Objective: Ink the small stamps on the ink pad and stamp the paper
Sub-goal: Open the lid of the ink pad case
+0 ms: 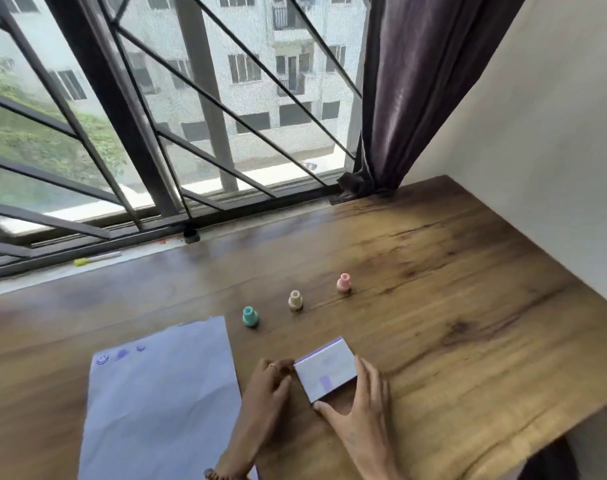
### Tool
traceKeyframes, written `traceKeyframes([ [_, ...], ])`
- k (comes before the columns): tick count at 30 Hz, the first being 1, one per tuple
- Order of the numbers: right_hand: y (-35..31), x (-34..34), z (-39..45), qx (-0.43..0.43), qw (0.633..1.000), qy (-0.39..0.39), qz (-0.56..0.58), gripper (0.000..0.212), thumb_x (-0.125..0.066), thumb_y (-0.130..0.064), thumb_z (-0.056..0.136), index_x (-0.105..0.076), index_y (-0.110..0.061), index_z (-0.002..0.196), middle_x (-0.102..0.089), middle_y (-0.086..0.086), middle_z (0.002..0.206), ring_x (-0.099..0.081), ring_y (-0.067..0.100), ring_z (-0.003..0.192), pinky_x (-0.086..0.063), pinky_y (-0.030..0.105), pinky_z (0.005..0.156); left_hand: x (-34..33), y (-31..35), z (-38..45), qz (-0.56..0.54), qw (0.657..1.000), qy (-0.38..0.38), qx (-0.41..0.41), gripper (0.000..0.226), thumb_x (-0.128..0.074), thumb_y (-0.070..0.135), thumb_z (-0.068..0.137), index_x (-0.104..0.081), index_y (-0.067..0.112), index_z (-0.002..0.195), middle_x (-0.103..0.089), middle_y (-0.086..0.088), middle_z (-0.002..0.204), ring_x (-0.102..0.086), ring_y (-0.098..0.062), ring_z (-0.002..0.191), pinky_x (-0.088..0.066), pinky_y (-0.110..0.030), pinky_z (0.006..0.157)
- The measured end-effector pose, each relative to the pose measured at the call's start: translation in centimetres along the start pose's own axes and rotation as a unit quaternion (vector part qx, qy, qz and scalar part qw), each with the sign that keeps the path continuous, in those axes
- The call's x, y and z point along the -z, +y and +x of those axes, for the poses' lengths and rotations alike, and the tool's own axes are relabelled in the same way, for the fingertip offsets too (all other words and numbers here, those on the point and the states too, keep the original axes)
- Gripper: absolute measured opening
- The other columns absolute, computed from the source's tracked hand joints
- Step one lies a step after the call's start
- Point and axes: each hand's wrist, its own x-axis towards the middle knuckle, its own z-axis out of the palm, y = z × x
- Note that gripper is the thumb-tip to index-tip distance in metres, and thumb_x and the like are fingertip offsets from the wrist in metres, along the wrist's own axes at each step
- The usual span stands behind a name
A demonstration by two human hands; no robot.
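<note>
Both hands, the left hand (271,379) and the right hand (359,401), clasp with their fingers the edges of the small white rectangular ink pad box (325,372) just right of the pale blue paper sheet (160,393), a light, rigid case best gripped by its sides, I'd say.
</note>
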Motion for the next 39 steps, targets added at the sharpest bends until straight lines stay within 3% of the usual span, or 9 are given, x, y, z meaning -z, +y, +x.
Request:
traceKeyframes([
  [4,-1.4,-0.4,-1.4,0.021,0.997,-0.016,-0.068,0.111,-0.088,-0.053,0.024,-0.058,0.007,0.113,-0.064,0.02,0.104,-0.065,0.037,0.084,-0.057,0.044,0.072,1.2,-0.6,-1.2,-0.022,1.0,0.007,0.007,0.034,-0.051,-0.001,0.086,-0.064,0.023,0.107,-0.06,-0.005,0.096,-0.058,-0.01,0.089,-0.039,-0.004,0.072],
  [8,-1.9,-0.3,-1.5,0.013,0.995,-0.022,-0.099,0.108,-0.087,-0.053,0.032,-0.056,0.006,0.117,-0.063,0.02,0.105,-0.065,0.037,0.085,-0.057,0.043,0.069,1.3,-0.5,-1.4,-0.018,1.0,0.005,0.005,0.035,-0.051,-0.002,0.086,-0.065,0.023,0.106,-0.06,-0.004,0.097,-0.057,-0.008,0.083,-0.039,-0.003,0.07],
  [12,-2.1,0.2,-1.2,-0.019,0.998,-0.043,-0.049,0.097,-0.083,-0.05,0.048,-0.049,-0.003,0.126,-0.054,0.015,0.118,-0.054,0.035,0.105,-0.045,0.042,0.088,1.3,-0.3,-1.4,-0.017,1.0,0.011,-0.001,0.036,-0.053,-0.001,0.085,-0.063,0.031,0.097,-0.062,-0.004,0.096,-0.057,-0.007,0.081,-0.039,-0.002,0.067],
  [15,-1.8,1.4,-0.4,-0.065,0.992,-0.076,0.082,0.069,-0.077,-0.045,0.065,-0.047,-0.022,0.123,-0.05,0.002,0.119,-0.041,0.023,0.112,-0.034,0.031,0.094,1.3,-0.2,-1.6,-0.019,1.0,0.019,-0.016,0.037,-0.058,0.001,0.083,-0.063,0.036,0.093,-0.062,-0.002,0.091,-0.058,-0.005,0.077,-0.04,-0.003,0.066],
  [18,-1.4,3.4,0.3,-0.109,0.96,-0.091,0.24,0.023,-0.059,-0.055,0.077,-0.052,-0.039,0.092,-0.065,-0.007,0.098,-0.053,0.016,0.097,-0.04,0.024,0.077,1.2,0.0,-1.8,-0.023,0.999,0.036,-0.023,0.035,-0.062,0.002,0.081,-0.064,0.036,0.088,-0.061,0.001,0.084,-0.058,-0.005,0.071,-0.039,-0.003,0.063],
  [22,-0.1,4.1,1.2,-0.134,0.95,-0.004,0.282,0.025,-0.043,-0.043,0.092,-0.057,-0.028,0.079,-0.072,0.002,0.082,-0.069,0.017,0.077,-0.052,0.036,0.072,1.0,0.0,-2.0,-0.024,0.998,0.059,-0.022,0.026,-0.064,0.003,0.08,-0.068,0.029,0.087,-0.063,0.0,0.084,-0.059,-0.003,0.07,-0.04,-0.004,0.062],
  [24,0.7,3.7,2.0,-0.162,0.941,0.037,0.296,0.028,-0.04,-0.032,0.097,-0.06,-0.026,0.078,-0.071,0.0,0.081,-0.071,0.009,0.068,-0.056,0.025,0.061,0.9,-0.2,-2.0,-0.021,0.998,0.062,-0.026,0.025,-0.064,0.005,0.081,-0.069,0.028,0.088,-0.064,0.0,0.084,-0.059,0.0,0.072,-0.04,-0.004,0.062],
  [29,2.9,3.8,4.1,-0.2,0.951,0.031,0.234,0.036,-0.039,-0.029,0.097,-0.058,-0.016,0.069,-0.06,0.004,0.051,-0.053,0.009,0.032,-0.046,0.024,0.037,0.8,-0.2,-1.9,-0.024,0.997,0.064,-0.023,0.026,-0.064,0.004,0.081,-0.068,0.029,0.087,-0.065,0.0,0.085,-0.059,0.001,0.074,-0.041,-0.005,0.063],
  [39,3.0,4.1,5.5,-0.183,0.981,-0.049,0.047,0.042,-0.049,-0.031,0.089,-0.06,-0.015,0.052,-0.054,-0.005,0.04,-0.053,0.016,0.041,-0.04,0.028,0.048,0.3,0.7,-1.1,0.009,0.995,0.102,-0.004,0.018,-0.054,0.01,0.09,-0.062,0.017,0.105,-0.056,0.004,0.088,-0.057,-0.01,0.073,-0.043,-0.014,0.063],
])
